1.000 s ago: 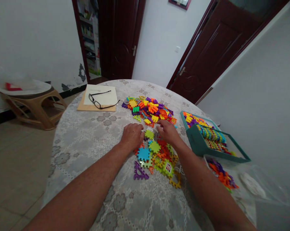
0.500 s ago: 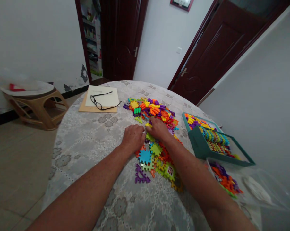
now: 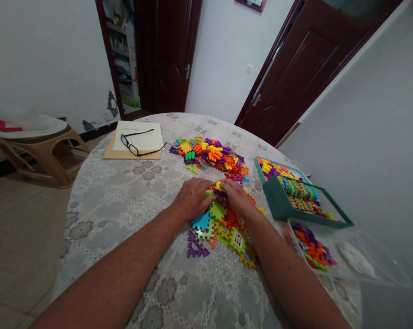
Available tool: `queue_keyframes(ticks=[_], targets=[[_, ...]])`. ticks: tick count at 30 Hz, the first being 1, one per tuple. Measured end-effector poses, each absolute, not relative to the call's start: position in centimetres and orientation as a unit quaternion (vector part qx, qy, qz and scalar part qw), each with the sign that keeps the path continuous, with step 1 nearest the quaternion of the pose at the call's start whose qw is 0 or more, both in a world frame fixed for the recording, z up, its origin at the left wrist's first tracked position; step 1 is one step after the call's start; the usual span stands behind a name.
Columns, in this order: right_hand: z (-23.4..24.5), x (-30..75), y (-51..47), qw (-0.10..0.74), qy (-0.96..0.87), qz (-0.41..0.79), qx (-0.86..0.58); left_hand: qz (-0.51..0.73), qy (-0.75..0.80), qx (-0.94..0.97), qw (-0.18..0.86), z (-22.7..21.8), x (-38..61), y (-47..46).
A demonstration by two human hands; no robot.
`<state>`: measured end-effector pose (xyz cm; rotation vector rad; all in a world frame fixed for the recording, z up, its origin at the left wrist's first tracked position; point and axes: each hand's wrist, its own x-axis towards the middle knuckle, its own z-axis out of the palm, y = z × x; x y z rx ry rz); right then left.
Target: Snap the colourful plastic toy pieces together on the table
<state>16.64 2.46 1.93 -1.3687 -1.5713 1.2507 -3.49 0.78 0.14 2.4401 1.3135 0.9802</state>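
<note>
My left hand [image 3: 192, 198] and my right hand [image 3: 236, 195] meet over a flat cluster of joined plastic pieces [image 3: 220, 226] on the round table [image 3: 124, 205]. The right hand's fingers pinch a small yellow piece [image 3: 219, 186] at the cluster's far edge. The left hand's fingers curl down on a green piece [image 3: 209, 193] of the cluster. A purple triangular piece [image 3: 194, 246] lies at the cluster's near left. A loose pile of coloured pieces [image 3: 211, 155] lies farther back.
A teal box [image 3: 282, 203] with sorted pieces stands at the right, a clear tray [image 3: 364, 269] with more pieces nearer me. Black glasses [image 3: 136, 141] rest on paper at the far left. A wooden stool [image 3: 38, 151] stands on the floor; two dark doors are behind.
My right hand reached back to the loose pile, then came forward with a yellow piece to the cluster beside my left hand. The view shifted slightly.
</note>
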Motion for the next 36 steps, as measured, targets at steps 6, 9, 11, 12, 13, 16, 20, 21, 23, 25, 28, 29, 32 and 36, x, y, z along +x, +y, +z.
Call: queue_keyframes(ticks=[6, 9, 11, 12, 13, 16, 20, 21, 23, 25, 28, 29, 32, 36], targets=[[2.6, 15.6, 1.1, 0.331, -0.624, 0.478, -0.522, 0.323, 0.464, 0.814, 0.133, 0.4, -3.4, 0.6], [2.2, 15.5, 1.0, 0.340, -0.628, 0.468, -0.520, 0.334, 0.465, 0.806, 0.152, 0.3, -3.5, 0.8], [1.7, 15.6, 1.1, 0.359, -0.613, 0.480, -0.515, 0.348, 0.460, 0.798, 0.174, 0.3, -3.5, 0.8], [1.4, 15.7, 1.2, 0.369, -0.601, 0.489, -0.513, 0.355, 0.459, 0.794, 0.183, 0.4, -3.5, 0.8], [1.2, 15.8, 1.3, 0.378, -0.589, 0.499, -0.511, 0.361, 0.458, 0.790, 0.190, 0.4, -3.5, 0.9], [1.0, 15.8, 1.3, 0.392, -0.567, 0.524, -0.501, 0.374, 0.458, 0.782, 0.197, 0.6, -3.4, 0.9], [1.5, 15.5, 1.0, 0.378, -0.586, 0.528, -0.484, 0.377, 0.446, 0.787, 0.197, 0.6, -3.4, 0.9], [1.7, 15.5, 0.9, 0.376, -0.589, 0.527, -0.484, 0.376, 0.443, 0.791, 0.194, 0.5, -3.4, 0.9], [2.2, 15.6, 0.6, 0.378, -0.579, 0.531, -0.490, 0.374, 0.438, 0.797, 0.184, 0.4, -3.5, 0.9], [2.6, 16.0, 0.1, 0.391, -0.547, 0.547, -0.499, 0.372, 0.439, 0.799, 0.175, 0.3, -3.5, 0.9], [3.2, 17.4, -1.0, 0.419, -0.481, 0.592, -0.493, 0.376, 0.447, 0.796, 0.157, 0.1, -3.6, 1.0], [3.4, 18.0, -1.5, 0.428, -0.461, 0.605, -0.488, 0.379, 0.452, 0.793, 0.150, 0.1, -3.6, 1.0], [3.4, 19.8, -3.0, 0.449, -0.422, 0.616, -0.491, 0.385, 0.473, 0.781, 0.133, 0.0, -3.8, 1.3], [1.8, 21.6, -4.4, 0.504, -0.388, 0.572, -0.518, 0.390, 0.493, 0.769, 0.118, -0.4, -4.2, 1.7]])
